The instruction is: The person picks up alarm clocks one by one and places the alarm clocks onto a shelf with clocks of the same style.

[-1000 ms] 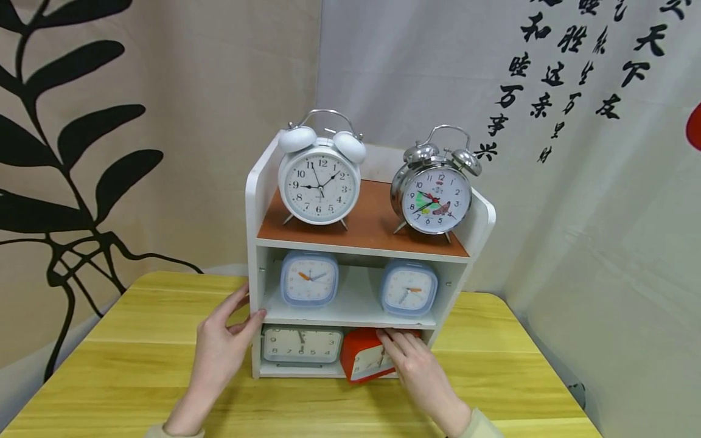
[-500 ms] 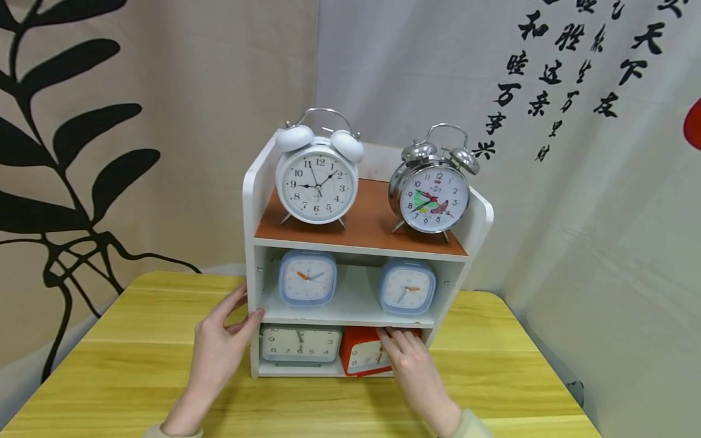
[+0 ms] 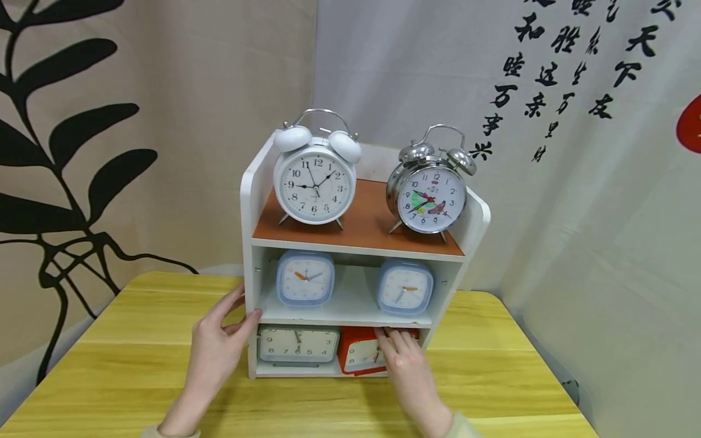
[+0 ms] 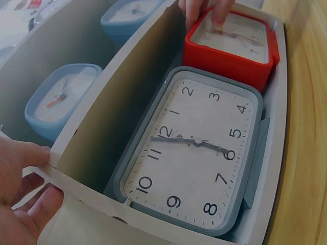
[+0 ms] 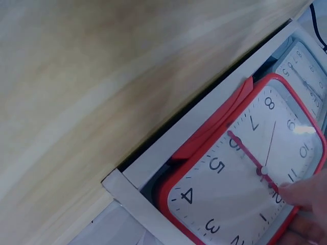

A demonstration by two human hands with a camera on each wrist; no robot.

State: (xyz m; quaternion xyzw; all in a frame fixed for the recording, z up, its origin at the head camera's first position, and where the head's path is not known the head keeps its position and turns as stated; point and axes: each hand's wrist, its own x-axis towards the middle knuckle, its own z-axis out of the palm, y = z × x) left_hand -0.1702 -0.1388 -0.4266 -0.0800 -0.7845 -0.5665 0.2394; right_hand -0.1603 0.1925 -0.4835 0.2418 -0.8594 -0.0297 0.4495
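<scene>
A small white three-tier shelf (image 3: 250, 261) stands on the table. My left hand (image 3: 213, 340) holds its left side panel, thumb at the front edge and fingers against the outer side. On the bottom tier my right hand (image 3: 408, 368) grips a red rectangular alarm clock (image 3: 361, 354), with the thumb on its face and fingers over its top. Most of the red clock is inside the tier, its face angled; in the right wrist view its red stand (image 5: 214, 122) shows by the front lip. Left of it sits a grey-green rectangular clock (image 4: 191, 148).
Two blue square clocks (image 3: 305, 278) sit on the middle tier. Above, on the brown top board (image 3: 372, 207), stand a white twin-bell clock (image 3: 314, 185) and a silver twin-bell clock (image 3: 431, 199). The wooden table (image 3: 131, 359) spreads around the shelf; a printed curtain hangs behind.
The red clock's near lower corner has moved back into the bottom tier and its face has turned more to the front. My right hand moved with it; the left stayed on the panel.
</scene>
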